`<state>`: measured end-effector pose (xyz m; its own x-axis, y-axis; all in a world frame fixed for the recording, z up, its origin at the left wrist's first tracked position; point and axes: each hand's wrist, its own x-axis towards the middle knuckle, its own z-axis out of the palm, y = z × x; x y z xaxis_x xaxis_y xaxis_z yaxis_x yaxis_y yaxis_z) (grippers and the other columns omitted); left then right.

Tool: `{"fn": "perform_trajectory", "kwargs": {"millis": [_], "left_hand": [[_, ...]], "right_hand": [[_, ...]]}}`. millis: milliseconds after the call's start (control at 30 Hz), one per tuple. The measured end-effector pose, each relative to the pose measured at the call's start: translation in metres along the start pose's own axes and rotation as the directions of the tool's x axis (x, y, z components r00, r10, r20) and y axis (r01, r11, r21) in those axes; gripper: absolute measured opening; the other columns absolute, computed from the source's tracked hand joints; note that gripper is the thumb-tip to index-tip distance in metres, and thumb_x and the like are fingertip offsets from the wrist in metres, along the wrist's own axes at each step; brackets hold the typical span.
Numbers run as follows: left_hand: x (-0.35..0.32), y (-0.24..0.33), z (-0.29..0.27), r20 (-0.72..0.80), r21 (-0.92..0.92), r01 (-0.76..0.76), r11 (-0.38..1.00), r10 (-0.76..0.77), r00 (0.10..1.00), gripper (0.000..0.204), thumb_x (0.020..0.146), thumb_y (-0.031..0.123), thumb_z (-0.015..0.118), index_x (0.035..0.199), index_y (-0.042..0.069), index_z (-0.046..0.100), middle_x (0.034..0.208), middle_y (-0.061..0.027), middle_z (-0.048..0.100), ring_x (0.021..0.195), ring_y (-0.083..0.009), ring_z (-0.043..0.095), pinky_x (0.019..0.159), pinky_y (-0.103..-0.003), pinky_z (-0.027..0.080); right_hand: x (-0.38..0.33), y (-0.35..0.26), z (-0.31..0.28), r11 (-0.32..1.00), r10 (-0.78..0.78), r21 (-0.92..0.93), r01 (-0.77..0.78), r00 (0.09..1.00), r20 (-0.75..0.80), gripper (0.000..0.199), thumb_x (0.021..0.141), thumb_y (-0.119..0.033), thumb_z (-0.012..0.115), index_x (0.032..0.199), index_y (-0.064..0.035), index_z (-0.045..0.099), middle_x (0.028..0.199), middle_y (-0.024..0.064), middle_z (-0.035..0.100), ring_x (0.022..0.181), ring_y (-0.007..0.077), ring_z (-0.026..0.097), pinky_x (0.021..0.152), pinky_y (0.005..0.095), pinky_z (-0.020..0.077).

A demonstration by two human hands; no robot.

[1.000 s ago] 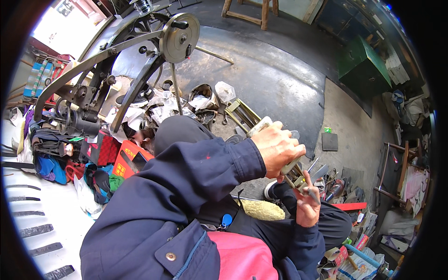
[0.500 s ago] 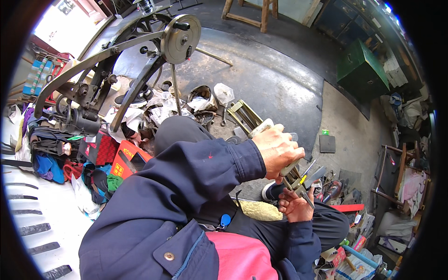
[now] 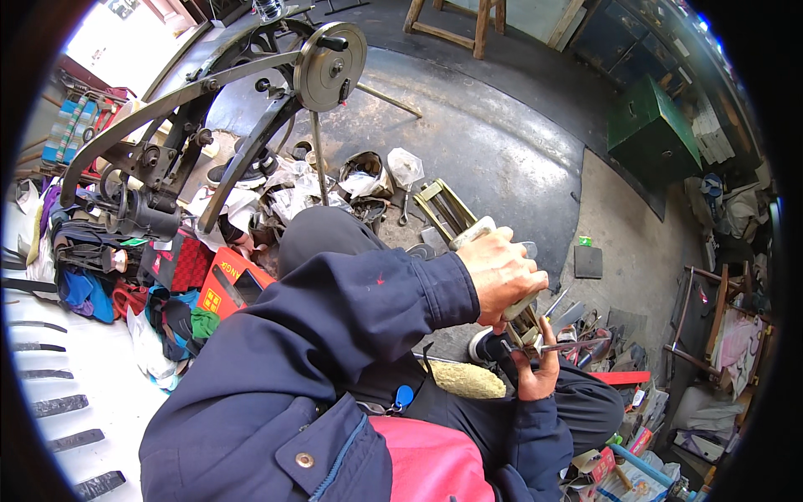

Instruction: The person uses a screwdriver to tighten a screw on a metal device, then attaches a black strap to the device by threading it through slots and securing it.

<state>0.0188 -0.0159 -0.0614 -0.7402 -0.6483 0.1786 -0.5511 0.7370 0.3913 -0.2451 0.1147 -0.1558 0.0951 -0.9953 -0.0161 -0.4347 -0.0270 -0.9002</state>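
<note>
My left hand (image 3: 502, 274) reaches across from the left, its fingers wrapped over a pale cream thing (image 3: 473, 233) with rounded ends. Most of that thing is hidden under the hand, so its kind cannot be told. Under it runs an olive-brown frame of parallel bars (image 3: 448, 209), showing on both sides of the hand. Close below and to the right, my right hand (image 3: 539, 376) holds a thin grey metal tool (image 3: 579, 344) between thumb and fingers. The tool lies nearly level, beside the near end of the frame; its exact kind is unclear.
A hand-cranked machine (image 3: 330, 71) on thin legs stands at the far left. Bags and scraps (image 3: 288, 188) lie beyond my knee. Tools and clutter (image 3: 585, 335) crowd the right side. A green box (image 3: 654, 130) stands far right, and a yellowish rough block (image 3: 460, 379) sits by my lap.
The metal tool in my right hand has swung from a slant to nearly level, pointing right. My right hand has turned, its index finger now raised. My left hand has hardly moved.
</note>
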Motion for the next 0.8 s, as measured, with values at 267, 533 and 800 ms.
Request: {"fn": "perform_trajectory", "kwargs": {"millis": [267,533,800], "left_hand": [[0.000,0.000,-0.001,0.024,0.012,-0.006,1.000,0.005,1.000,0.061,0.058,0.039,0.091,0.107,0.014,0.064,0.094,-0.0002,0.070,0.095,-0.0206,0.068,0.082,-0.037,0.046],[0.001,0.000,-0.001,0.011,0.008,-0.012,1.000,0.012,1.000,0.061,0.058,0.038,0.091,0.107,0.014,0.064,0.094,-0.0003,0.070,0.095,-0.0207,0.068,0.081,-0.038,0.046],[0.001,0.000,0.004,0.000,0.016,0.001,1.000,-0.001,1.000,0.062,0.055,0.039,0.092,0.106,0.014,0.065,0.093,0.0005,0.069,0.094,-0.0202,0.068,0.080,-0.037,0.046]], "right_hand": [[0.002,0.010,-0.025,0.326,0.471,0.755,-0.569,0.790,0.392,0.068,0.103,-0.051,0.042,0.142,0.0034,0.048,0.132,0.0234,0.063,0.114,0.0345,0.067,0.075,0.0498,0.0639],[0.033,-0.031,-0.011,0.135,0.278,0.784,-0.606,0.782,0.558,0.083,0.099,-0.058,0.048,0.151,0.0052,0.037,0.149,0.0236,0.049,0.133,0.0351,0.054,0.107,0.0534,0.0481],[0.017,-0.032,-0.005,0.983,-0.050,0.178,0.043,0.998,0.036,0.099,0.079,-0.024,0.080,0.158,0.0002,0.026,0.164,0.0171,0.024,0.147,0.0296,0.034,0.109,0.0417,0.0462]]}}
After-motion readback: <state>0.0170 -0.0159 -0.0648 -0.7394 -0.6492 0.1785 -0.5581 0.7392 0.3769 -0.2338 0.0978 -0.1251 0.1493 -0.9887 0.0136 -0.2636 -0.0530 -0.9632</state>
